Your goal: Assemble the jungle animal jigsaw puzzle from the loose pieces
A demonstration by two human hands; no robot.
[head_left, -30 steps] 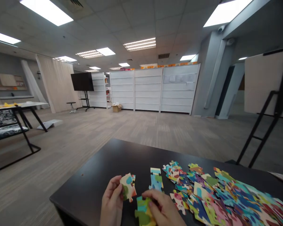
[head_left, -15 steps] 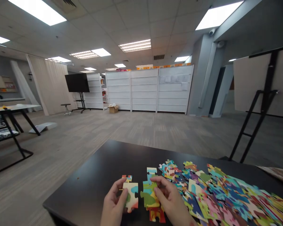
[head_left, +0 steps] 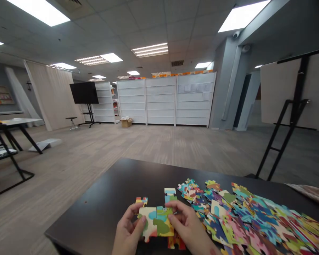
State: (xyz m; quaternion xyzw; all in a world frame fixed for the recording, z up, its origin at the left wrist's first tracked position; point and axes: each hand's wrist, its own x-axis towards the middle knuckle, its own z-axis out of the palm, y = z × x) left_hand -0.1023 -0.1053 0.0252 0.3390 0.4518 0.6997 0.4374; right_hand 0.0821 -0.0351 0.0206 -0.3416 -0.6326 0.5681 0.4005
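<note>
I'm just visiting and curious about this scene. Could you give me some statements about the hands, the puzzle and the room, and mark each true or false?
1. The left hand holds a cream puzzle piece and the right hand a green-and-yellow piece. True.
2. The two held pieces are far apart. False: they meet side to side; whether they are fully locked is hard to tell.
3. The big heap of loose pieces lies to the left of both hands. False: it lies to the right.
4. The table has a dark top. True.
5. The cardboard box sits on that table. False: it is on the floor, by the white shelves.
6. A black screen stands in the background. True.
</note>
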